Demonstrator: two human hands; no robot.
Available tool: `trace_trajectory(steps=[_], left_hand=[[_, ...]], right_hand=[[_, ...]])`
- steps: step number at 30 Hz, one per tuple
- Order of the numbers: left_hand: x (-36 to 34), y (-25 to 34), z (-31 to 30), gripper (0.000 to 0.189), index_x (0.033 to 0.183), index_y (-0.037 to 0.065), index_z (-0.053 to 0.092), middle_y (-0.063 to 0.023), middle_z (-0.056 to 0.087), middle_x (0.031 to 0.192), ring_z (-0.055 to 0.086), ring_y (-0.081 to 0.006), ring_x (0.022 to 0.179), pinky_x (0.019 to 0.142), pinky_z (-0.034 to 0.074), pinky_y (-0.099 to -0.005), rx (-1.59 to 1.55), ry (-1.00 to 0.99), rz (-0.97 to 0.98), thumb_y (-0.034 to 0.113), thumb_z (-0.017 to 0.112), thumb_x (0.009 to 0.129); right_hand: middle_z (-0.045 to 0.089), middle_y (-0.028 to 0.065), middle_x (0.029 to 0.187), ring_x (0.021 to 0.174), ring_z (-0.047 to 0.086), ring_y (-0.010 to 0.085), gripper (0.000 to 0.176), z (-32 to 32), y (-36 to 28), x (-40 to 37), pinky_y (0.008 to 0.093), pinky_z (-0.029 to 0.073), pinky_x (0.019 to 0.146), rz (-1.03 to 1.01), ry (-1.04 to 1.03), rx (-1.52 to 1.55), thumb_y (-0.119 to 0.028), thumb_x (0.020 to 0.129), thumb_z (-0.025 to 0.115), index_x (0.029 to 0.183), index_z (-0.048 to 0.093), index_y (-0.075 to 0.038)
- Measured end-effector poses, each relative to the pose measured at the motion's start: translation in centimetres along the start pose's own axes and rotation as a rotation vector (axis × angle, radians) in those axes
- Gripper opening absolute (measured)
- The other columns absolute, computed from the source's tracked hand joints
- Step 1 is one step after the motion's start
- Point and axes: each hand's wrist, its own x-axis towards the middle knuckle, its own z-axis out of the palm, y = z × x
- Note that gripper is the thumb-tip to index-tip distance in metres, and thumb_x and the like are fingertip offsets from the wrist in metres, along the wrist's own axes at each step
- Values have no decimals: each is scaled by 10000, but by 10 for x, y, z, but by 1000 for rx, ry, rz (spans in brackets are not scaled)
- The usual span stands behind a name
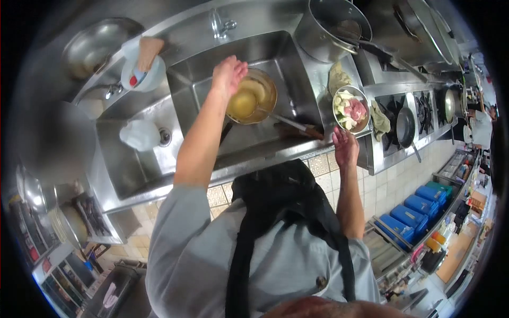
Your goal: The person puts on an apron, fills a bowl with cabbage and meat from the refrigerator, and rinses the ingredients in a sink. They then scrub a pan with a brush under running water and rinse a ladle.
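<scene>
My left hand (229, 76) hangs over the upper left rim of a round metal pan, fingers loosely bent and slightly apart, with nothing visible in them. The pan (269, 85) stands in the sink basin and has yellowish liquid (244, 104) in it. Its long handle (293, 123) points toward the lower right. My right hand (345, 146) is at the near rim of a metal bowl, fingers spread, fingertips right by the edge. The bowl (366, 110) holds pale cut vegetables (343, 98) and a pink piece of raw meat (354, 110).
A large pot (313, 40) and crumpled cloth (339, 78) are behind the bowl. To the right, a frying pan (405, 127) sits on the stove. A white jug (140, 134) lies in the left basin (127, 175), below a plastic container (151, 77). The faucet (220, 25) is at the back.
</scene>
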Motion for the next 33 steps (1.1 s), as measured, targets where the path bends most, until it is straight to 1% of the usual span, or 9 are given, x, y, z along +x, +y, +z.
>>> trace_trajectory(steps=[7, 11, 12, 14, 16, 20, 26, 29, 33], left_hand=[[171, 45, 69, 335, 1283, 27, 454, -146, 491, 1265, 516, -364, 1196, 962, 522, -493, -439, 156, 71, 153, 537, 984], [222, 24, 77, 246, 1172, 36, 489, -118, 534, 1177, 519, -291, 1192, 965, 515, -487, -667, 267, 166, 152, 501, 955], [216, 11, 60, 246, 1172, 36, 489, -118, 534, 1177, 519, -291, 1192, 965, 515, -487, -662, 285, 154, 152, 501, 955], [190, 2, 25, 265, 1196, 52, 526, -111, 585, 1151, 547, -282, 1190, 986, 514, -494, -452, -198, 31, 202, 507, 978], [144, 2, 8, 292, 1202, 56, 573, -119, 630, 1176, 598, -307, 1154, 991, 524, -496, -65, -160, -79, 223, 604, 965], [95, -16, -52, 420, 1233, 22, 583, -166, 655, 1172, 663, -315, 1047, 970, 547, -476, 85, -182, -132, 196, 755, 892], [31, 19, -33, 336, 1220, -4, 590, -176, 679, 1106, 677, -276, 1029, 912, 578, -396, 271, -72, 90, 230, 651, 987], [8, 39, -19, 326, 1178, -9, 626, -160, 707, 1062, 704, -243, 971, 863, 591, -356, 456, -121, 102, 263, 639, 998], [6, 48, -16, 316, 1183, 1, 666, -145, 729, 1047, 709, -210, 966, 863, 576, -329, 564, -164, 155, 254, 638, 995]], right_hand=[[652, 188, 1240, 1086, 667, 253, 513, 33, 32, -34, 414, 594, 834, -58, -71, -558, -235, 1032, 577, 1430, 455, 66], [697, 135, 1178, 1046, 682, 201, 283, 96, 49, -35, 302, 539, 884, -321, -281, -1186, -95, 1001, 604, 1262, 636, 10], [682, 175, 1182, 1071, 679, 275, 299, 117, 45, -31, 338, 535, 918, -362, -383, -1288, -104, 978, 629, 1262, 635, -9], [643, 202, 1234, 1118, 639, 368, 350, 124, 63, -7, 396, 528, 950, -497, -519, -1464, -110, 945, 650, 1284, 611, -30], [602, 215, 1301, 1150, 595, 420, 425, 121, 82, 21, 446, 521, 960, -588, -639, -1602, -118, 920, 658, 1329, 568, -45], [581, 228, 1333, 1196, 574, 417, 480, 106, 127, 65, 475, 503, 990, -389, -812, -1656, -142, 906, 652, 1365, 534, -66], [599, 239, 1307, 1192, 589, 421, 535, 118, 154, 73, 487, 486, 1001, -114, -850, -2125, -172, 878, 637, 1383, 515, -43], [643, 260, 1196, 1168, 594, 449, 544, 79, 160, 97, 506, 487, 990, -153, -952, -1923, -168, 886, 621, 1404, 507, -45], [685, 173, 997, 881, 673, 292, 515, 111, 126, 49, 413, 552, 732, 319, -863, -1651, -202, 944, 612, 1412, 501, -19]])
